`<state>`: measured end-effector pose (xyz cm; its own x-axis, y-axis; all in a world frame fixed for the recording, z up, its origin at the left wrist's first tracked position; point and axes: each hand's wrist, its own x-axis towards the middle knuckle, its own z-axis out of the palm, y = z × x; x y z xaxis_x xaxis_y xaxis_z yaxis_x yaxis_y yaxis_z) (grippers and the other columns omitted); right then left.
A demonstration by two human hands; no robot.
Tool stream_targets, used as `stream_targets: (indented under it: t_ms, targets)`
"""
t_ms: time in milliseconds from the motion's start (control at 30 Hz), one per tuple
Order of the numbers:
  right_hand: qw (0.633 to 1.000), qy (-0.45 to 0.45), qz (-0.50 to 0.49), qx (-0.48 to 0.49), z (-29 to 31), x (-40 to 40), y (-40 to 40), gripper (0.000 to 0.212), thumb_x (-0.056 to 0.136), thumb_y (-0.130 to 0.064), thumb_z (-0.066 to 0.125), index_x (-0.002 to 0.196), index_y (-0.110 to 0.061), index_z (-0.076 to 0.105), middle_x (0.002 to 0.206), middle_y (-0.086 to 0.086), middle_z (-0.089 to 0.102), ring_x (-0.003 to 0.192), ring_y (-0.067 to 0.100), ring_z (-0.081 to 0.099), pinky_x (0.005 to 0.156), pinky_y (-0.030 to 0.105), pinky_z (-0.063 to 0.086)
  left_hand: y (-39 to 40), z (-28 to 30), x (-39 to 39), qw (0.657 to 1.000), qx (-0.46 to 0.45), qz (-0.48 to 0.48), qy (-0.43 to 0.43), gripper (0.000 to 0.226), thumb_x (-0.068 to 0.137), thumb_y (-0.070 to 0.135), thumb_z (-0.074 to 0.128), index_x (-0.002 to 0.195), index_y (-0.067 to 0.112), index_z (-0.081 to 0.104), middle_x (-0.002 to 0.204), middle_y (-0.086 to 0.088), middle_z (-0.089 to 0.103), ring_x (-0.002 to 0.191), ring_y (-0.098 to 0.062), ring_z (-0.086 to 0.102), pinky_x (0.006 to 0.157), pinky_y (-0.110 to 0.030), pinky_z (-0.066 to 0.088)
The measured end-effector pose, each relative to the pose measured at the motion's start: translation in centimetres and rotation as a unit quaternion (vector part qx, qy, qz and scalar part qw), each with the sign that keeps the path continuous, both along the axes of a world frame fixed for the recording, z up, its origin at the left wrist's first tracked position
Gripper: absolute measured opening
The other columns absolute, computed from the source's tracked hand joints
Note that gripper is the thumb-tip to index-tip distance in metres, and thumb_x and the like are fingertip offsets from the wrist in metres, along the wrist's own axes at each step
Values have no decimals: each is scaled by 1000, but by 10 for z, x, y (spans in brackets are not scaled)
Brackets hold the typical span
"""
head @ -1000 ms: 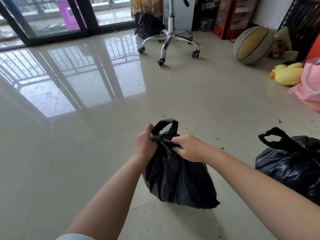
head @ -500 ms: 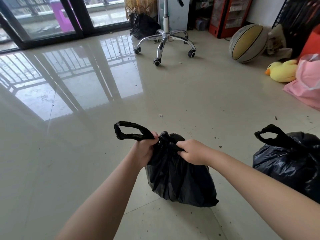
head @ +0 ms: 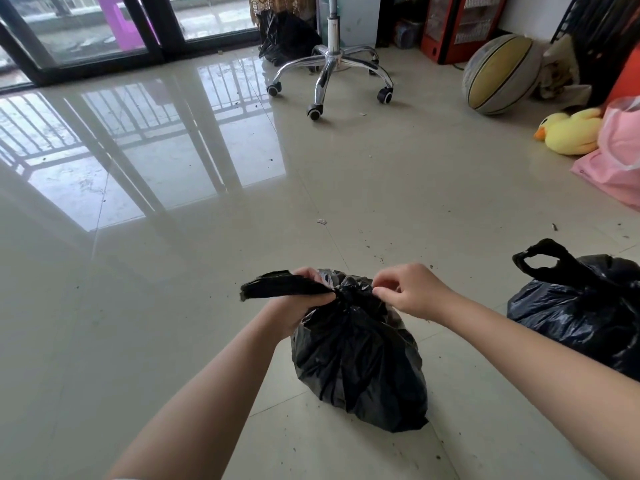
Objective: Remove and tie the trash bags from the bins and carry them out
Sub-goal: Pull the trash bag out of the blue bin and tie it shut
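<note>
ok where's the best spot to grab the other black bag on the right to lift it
Take the second black bag by its handle loop, coming from above with fingers hooked through the opening. The loop stands up clear of the bag's bulging body and faces toward the bag being tied, so it looks like the easiest hold. The right hand is nearest.

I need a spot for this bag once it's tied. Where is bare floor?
Bare floor lies left of the bag, toward the glass doors. Right is crowded: second bag, pink bag, toy duck.
</note>
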<state>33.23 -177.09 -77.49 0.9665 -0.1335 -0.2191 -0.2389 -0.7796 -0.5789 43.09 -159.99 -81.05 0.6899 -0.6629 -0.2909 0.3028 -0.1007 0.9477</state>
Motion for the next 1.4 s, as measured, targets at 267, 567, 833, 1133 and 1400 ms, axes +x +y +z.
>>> stream_targets:
  t_ms: [267, 567, 833, 1133, 1400]
  targets:
    - [992, 76, 44, 90, -7, 17, 3, 36, 90, -16, 52, 126, -16, 54, 116, 0, 61, 98, 11, 55, 86, 18, 38, -3, 6, -7, 991, 41, -73, -107, 38, 72, -24, 58, 63, 12, 52, 67, 1, 60, 57, 2, 58, 59, -10, 46]
    - [989, 37, 120, -73, -16, 14, 0, 23, 90, -15, 49, 107, -7, 62, 104, 8, 59, 84, 14, 45, 72, 18, 29, 27, 47, 25, 962, 235, -139, -3, 27, 93, 3, 36, 93, 6, 63, 92, -10, 65, 77, -18, 62, 60, -22, 56]
    - [983, 4, 145, -113, -16, 14, 10, 23, 92, -16, 46, 104, -4, 60, 107, 12, 58, 101, 24, 52, 75, 23, 32, -18, 29, -30, 758, 499, -281, -312, 24, 87, 21, 50, 82, 0, 58, 98, -21, 63, 95, -32, 61, 69, -31, 46]
    - [942, -49, 176, -281, -31, 3, 4, 28, 96, -23, 34, 112, -15, 55, 118, -1, 49, 126, 18, 29, 96, 30, 5, 18, -14, -35, 657, 425, -232, -578, 17, 95, 14, 31, 100, 7, 45, 97, -12, 63, 87, -31, 60, 58, -34, 33]
    - [877, -113, 223, -410, -41, -21, 2, 34, 29, 0, 77, 53, -19, 60, 57, -6, 57, 79, 16, 32, 74, 30, 23, 45, -33, -16, 595, 430, -316, -601, 20, 90, 3, 31, 103, 6, 46, 89, -16, 63, 77, -31, 61, 41, -27, 17]
